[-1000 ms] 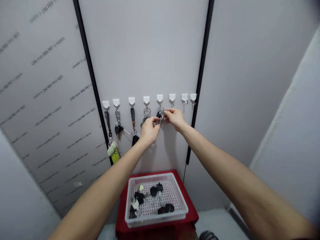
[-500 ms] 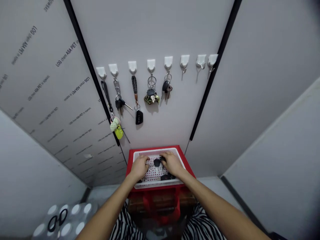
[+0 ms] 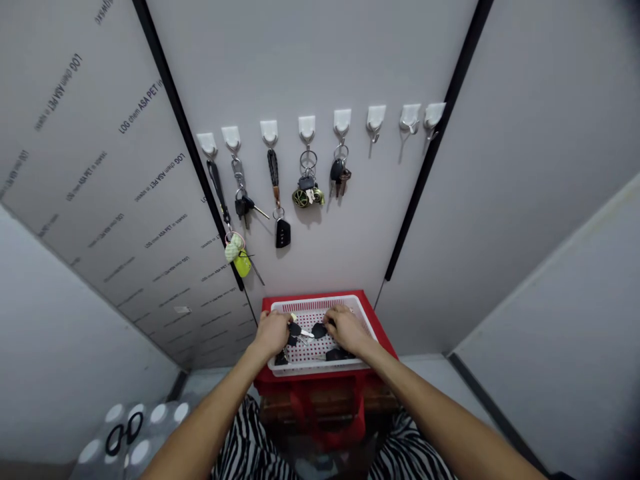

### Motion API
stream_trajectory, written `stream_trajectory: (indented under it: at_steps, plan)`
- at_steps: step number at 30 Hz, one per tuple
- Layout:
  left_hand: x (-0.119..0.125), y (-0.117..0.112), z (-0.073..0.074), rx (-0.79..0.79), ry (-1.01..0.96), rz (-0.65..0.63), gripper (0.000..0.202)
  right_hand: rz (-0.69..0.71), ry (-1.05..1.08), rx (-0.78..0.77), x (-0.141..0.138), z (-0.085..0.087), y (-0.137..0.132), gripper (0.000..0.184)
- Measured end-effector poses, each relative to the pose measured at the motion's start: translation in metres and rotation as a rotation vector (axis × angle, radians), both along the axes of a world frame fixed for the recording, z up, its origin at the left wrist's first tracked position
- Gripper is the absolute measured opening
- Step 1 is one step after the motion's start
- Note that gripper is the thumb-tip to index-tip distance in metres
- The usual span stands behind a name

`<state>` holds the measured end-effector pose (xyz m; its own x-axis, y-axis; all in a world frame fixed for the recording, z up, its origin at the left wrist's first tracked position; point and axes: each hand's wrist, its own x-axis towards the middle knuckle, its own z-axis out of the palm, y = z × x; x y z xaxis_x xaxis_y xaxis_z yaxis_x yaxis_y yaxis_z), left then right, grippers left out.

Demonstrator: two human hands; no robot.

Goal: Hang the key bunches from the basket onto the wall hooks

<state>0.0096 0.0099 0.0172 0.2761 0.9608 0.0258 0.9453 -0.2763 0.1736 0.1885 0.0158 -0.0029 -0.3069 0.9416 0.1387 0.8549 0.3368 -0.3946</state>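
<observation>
My left hand (image 3: 273,332) is inside the left part of a white plastic basket (image 3: 300,369), its fingers closed on a black-headed key (image 3: 295,331) with a silver blade. Across from it, my right hand (image 3: 346,328) has bent fingertips pressed at another black-headed key (image 3: 319,330). The fingers partly cover both keys. More dark keys (image 3: 336,354) lie along the basket's near side, and another dark piece (image 3: 281,358) lies below my left hand.
A red bag (image 3: 383,333) supports the basket. Above it, a row of white hooks (image 3: 307,125) runs along the wall; several carry key bunches, including a car key (image 3: 283,233) and a lime-green tag (image 3: 243,264). White-capped bottles (image 3: 159,413) stand at lower left.
My left hand has moved slightly left and closed on a key. Keys now show between my hands in a different arrangement. The whole view has shifted slightly.
</observation>
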Motion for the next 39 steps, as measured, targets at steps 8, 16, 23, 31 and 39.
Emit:
stream_trajectory:
  at_steps: [8, 16, 23, 31, 39]
  plan:
    - [0.006, 0.012, 0.022, -0.083, -0.433, -0.172, 0.024, 0.165, 0.380, 0.028, -0.012, 0.023, -0.008, 0.025]
    - [0.023, 0.023, 0.050, -0.338, -0.946, -0.185, 0.018, 0.123, 0.696, -0.124, -0.012, 0.044, -0.006, 0.022]
    - [0.041, 0.027, 0.083, -0.386, -1.108, -0.224, 0.019, 0.111, 0.821, -0.112, 0.001, 0.074, 0.001, 0.015]
    - [0.062, 0.034, 0.111, -0.145, -1.065, -0.216, 0.014, 0.055, 0.772, -0.036, 0.020, 0.116, 0.012, 0.013]
    - [0.093, 0.031, 0.178, 0.336, -0.910, -0.327, 0.026, -0.121, 0.938, 0.225, 0.048, 0.212, 0.036, 0.013]
